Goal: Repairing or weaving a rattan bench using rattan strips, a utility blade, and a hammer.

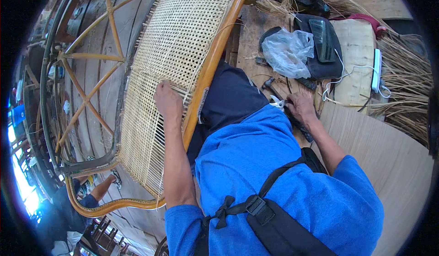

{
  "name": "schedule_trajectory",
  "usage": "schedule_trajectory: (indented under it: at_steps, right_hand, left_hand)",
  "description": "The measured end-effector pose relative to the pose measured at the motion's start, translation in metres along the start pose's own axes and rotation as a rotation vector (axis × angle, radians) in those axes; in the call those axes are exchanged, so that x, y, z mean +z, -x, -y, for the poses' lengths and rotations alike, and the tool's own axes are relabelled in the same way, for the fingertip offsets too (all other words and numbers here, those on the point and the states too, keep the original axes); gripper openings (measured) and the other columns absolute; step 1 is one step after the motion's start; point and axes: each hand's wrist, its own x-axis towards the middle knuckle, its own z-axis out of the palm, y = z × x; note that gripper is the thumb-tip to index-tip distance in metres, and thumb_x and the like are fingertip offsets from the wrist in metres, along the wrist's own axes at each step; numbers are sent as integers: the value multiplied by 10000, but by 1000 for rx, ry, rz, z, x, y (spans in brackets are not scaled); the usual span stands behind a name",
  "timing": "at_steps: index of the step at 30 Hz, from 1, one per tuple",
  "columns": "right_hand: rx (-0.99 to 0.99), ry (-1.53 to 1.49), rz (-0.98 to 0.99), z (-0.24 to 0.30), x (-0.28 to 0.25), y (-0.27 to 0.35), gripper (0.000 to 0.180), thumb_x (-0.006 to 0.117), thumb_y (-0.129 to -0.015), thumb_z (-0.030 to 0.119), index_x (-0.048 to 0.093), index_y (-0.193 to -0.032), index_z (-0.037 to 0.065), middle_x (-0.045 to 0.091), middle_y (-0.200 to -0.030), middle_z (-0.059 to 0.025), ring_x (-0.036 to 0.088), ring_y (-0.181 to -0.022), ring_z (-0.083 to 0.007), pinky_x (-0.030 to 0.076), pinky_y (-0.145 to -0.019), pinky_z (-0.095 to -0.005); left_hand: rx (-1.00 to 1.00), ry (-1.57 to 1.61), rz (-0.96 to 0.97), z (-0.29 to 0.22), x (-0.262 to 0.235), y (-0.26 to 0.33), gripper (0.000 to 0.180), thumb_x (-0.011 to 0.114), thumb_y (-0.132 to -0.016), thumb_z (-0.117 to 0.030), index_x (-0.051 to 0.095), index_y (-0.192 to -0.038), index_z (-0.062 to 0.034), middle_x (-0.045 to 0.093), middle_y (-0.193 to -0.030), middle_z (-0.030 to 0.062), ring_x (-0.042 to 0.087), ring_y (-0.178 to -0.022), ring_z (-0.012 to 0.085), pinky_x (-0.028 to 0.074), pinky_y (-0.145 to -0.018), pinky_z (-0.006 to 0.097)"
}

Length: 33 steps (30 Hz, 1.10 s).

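Two hands — left hand (167,101) flat on cane panel (176,50), right hand (299,106) gripping pliers (277,103) (one pair).

The woven cane panel (171,64) lay to the person's left, set in a curved wooden frame (208,73) that ran along its right edge; the left hand (167,101) rested on the weave near the panel's middle; right of the frame, the right hand (299,107) lay on a workbench (249,32), touching a pair of cutters (278,103); a hammer (270,84) lay just behind them; farther back sat a crumpled plastic bag (288,50), against a pouch (322,45); loose straw (407,87) lay at the far right.
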Motion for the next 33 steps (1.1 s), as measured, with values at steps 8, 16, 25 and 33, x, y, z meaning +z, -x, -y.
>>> schedule_trajectory:
  at_steps: [8, 16, 25, 33]
  right_hand:
    - [62, -141, 199, -69, 0, 3, 245, 576, -754, 108, 625, -993, 91, 581, -925, -171, 563, -888, -362, 458, -735, -418]
    - [-63, -56, -274, -1, -7, -1, 170, 513, -774, 62, 603, -915, 89, 550, -851, -138, 577, -853, -328, 463, -688, -437]
    - [-63, 119, 219, 55, 11, -40, 204, 481, -830, 149, 585, -1001, 108, 555, -956, -178, 595, -860, -352, 489, -699, -446]
    - [-69, -234, 255, 34, -31, -47, 142, 542, -852, 97, 540, -970, 19, 592, -829, -130, 607, -723, -264, 490, -654, -349]
  left_hand:
    - [26, 71, 154, 5, -8, -4, 359, 452, -879, -203, 544, -1124, 43, 557, -1113, 241, 511, -1044, 368, 371, -891, 473]
    - [-50, 35, 123, -7, -10, 1, 411, 456, -897, -274, 538, -1133, 53, 552, -1131, 238, 499, -1070, 374, 367, -914, 475]
    - [21, 244, -86, -35, -42, 42, 387, 518, -845, -197, 526, -1102, 93, 542, -1116, 283, 492, -1054, 435, 358, -958, 492]
    - [324, 846, -31, -97, -93, 63, 361, 634, -774, -182, 564, -1068, 16, 534, -1153, 177, 502, -1076, 349, 399, -952, 420]
